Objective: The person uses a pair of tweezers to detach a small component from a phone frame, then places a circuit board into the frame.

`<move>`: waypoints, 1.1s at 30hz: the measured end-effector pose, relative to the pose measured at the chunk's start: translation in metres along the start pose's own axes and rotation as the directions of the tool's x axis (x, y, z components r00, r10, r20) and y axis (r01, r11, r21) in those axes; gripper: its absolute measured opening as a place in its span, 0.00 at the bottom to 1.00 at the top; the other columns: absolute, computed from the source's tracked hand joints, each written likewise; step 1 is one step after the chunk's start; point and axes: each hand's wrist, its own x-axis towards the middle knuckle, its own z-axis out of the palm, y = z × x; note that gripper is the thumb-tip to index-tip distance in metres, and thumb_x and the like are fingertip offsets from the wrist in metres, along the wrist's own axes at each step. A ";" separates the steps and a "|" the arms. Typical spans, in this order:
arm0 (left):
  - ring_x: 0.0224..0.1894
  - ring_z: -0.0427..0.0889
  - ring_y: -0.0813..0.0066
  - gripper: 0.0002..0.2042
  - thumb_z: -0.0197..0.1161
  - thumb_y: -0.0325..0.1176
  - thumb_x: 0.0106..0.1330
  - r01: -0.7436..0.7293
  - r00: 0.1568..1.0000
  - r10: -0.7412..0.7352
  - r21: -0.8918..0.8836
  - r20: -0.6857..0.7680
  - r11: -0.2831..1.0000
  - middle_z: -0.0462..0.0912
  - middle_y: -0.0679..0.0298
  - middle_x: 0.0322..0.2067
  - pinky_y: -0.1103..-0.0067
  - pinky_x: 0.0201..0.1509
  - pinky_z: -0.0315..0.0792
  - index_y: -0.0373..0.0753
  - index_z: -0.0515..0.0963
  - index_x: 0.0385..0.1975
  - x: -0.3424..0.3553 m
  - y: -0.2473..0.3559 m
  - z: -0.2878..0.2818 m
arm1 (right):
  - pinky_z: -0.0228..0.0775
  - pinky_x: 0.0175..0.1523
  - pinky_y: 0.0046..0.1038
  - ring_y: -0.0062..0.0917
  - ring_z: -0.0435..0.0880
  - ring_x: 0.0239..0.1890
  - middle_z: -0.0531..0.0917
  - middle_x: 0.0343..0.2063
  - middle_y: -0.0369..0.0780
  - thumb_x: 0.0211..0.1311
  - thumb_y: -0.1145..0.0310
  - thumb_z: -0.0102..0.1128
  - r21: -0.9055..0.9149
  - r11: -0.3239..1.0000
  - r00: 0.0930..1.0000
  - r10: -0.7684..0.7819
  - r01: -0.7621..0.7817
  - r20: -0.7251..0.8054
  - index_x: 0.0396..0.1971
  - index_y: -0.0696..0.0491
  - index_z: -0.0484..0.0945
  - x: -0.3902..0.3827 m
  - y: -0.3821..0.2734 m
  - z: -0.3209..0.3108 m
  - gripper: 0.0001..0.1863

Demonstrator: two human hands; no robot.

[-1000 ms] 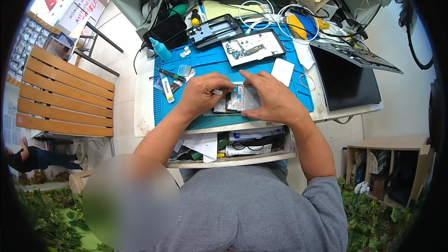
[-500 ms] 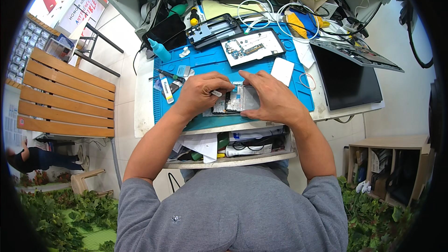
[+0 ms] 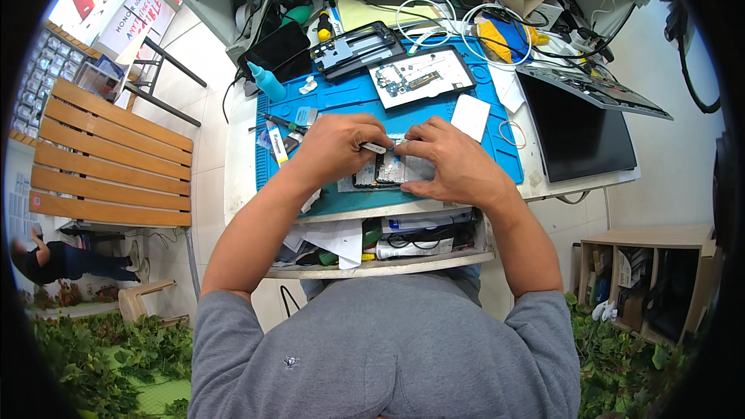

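An opened phone with its inner parts showing lies on the blue work mat, close to the mat's near edge. Pinched in my left hand is a slim pale tool, whose tip is too small to make out. My right hand steadies the phone's right side, thumb at the near edge and bent fingertips at the far edge. A small blue bit shows by those fingertips. Part of the phone is hidden under both hands.
Behind my hands lie an opened device with a circuit board and a dark phone frame. A light-blue bottle stands at the left. An opened laptop is at the right. Below, a drawer stands pulled out.
My left hand has shifted slightly right, and the pale tool now points across toward my right fingertips. My right fingers have curled in closer over the phone's far edge.
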 end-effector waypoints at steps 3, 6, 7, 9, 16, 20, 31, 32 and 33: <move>0.42 0.94 0.63 0.16 0.80 0.23 0.56 0.012 0.998 -0.016 0.070 0.064 0.997 0.96 0.69 0.44 0.71 0.46 0.87 0.48 0.96 0.44 0.005 -0.001 -0.003 | 0.81 0.68 0.40 0.39 0.83 0.62 0.89 0.58 0.42 0.56 0.56 0.88 -0.017 1.000 1.000 -0.015 0.016 0.006 0.59 0.50 0.92 0.000 0.000 0.001 0.31; 0.45 0.94 0.62 0.20 0.77 0.21 0.54 0.027 0.986 -0.044 0.105 0.160 0.994 0.94 0.67 0.47 0.69 0.48 0.86 0.49 0.97 0.46 0.012 -0.001 -0.009 | 0.82 0.67 0.40 0.39 0.83 0.62 0.88 0.58 0.43 0.58 0.56 0.86 -0.054 0.997 0.999 -0.054 0.055 0.007 0.60 0.50 0.91 0.001 -0.001 0.000 0.30; 0.45 0.94 0.62 0.20 0.77 0.21 0.54 0.025 0.986 -0.041 0.104 0.160 0.994 0.94 0.67 0.47 0.69 0.48 0.86 0.49 0.97 0.46 0.012 0.001 -0.012 | 0.82 0.67 0.40 0.39 0.83 0.62 0.88 0.57 0.43 0.58 0.56 0.86 -0.079 0.996 0.998 -0.049 0.052 0.032 0.60 0.50 0.91 0.001 -0.004 -0.003 0.30; 0.49 0.92 0.59 0.25 0.73 0.19 0.54 0.006 0.972 -0.033 0.114 0.233 0.993 0.91 0.63 0.50 0.67 0.51 0.85 0.50 0.96 0.52 0.010 0.006 -0.019 | 0.82 0.66 0.40 0.39 0.83 0.62 0.88 0.57 0.43 0.59 0.56 0.85 -0.106 0.993 0.997 -0.043 0.049 0.056 0.60 0.50 0.91 0.002 -0.007 -0.004 0.29; 0.50 0.90 0.57 0.31 0.70 0.19 0.56 0.077 0.980 -0.077 0.008 0.184 0.997 0.87 0.62 0.51 0.65 0.51 0.84 0.53 0.93 0.62 -0.010 0.001 -0.030 | 0.82 0.66 0.41 0.39 0.83 0.61 0.88 0.56 0.43 0.59 0.56 0.84 -0.129 0.990 0.997 -0.048 0.056 0.064 0.59 0.51 0.91 0.002 -0.005 -0.001 0.29; 0.49 0.90 0.57 0.34 0.71 0.22 0.56 0.061 0.971 -0.083 0.101 0.224 0.993 0.87 0.63 0.52 0.64 0.52 0.85 0.55 0.91 0.66 -0.018 0.006 -0.021 | 0.83 0.66 0.40 0.38 0.83 0.61 0.88 0.56 0.43 0.59 0.57 0.84 -0.124 0.990 0.996 -0.064 0.071 0.059 0.60 0.53 0.89 0.003 -0.004 -0.001 0.30; 0.47 0.91 0.58 0.29 0.73 0.25 0.60 0.044 0.984 -0.059 0.089 0.166 0.995 0.89 0.62 0.53 0.64 0.52 0.85 0.55 0.92 0.63 -0.024 0.002 -0.011 | 0.83 0.66 0.44 0.47 0.89 0.60 0.87 0.57 0.49 0.51 0.60 0.89 0.058 0.989 0.991 0.133 -0.133 0.014 0.80 0.51 0.68 0.000 -0.006 -0.002 0.55; 0.47 0.91 0.58 0.29 0.73 0.25 0.60 0.044 0.985 -0.058 0.088 0.164 0.995 0.89 0.62 0.53 0.64 0.52 0.85 0.55 0.92 0.63 -0.024 0.002 -0.010 | 0.83 0.66 0.43 0.46 0.89 0.60 0.87 0.57 0.49 0.51 0.61 0.89 0.052 0.989 0.991 0.135 -0.136 0.011 0.80 0.51 0.68 0.000 -0.006 -0.002 0.56; 0.45 0.91 0.59 0.27 0.73 0.26 0.62 0.024 0.989 -0.040 0.108 0.143 0.994 0.88 0.62 0.51 0.65 0.51 0.85 0.54 0.92 0.63 -0.023 0.003 -0.009 | 0.83 0.66 0.43 0.46 0.89 0.60 0.87 0.57 0.49 0.51 0.61 0.89 0.050 0.990 0.991 0.135 -0.135 0.012 0.80 0.51 0.68 -0.001 -0.006 -0.002 0.56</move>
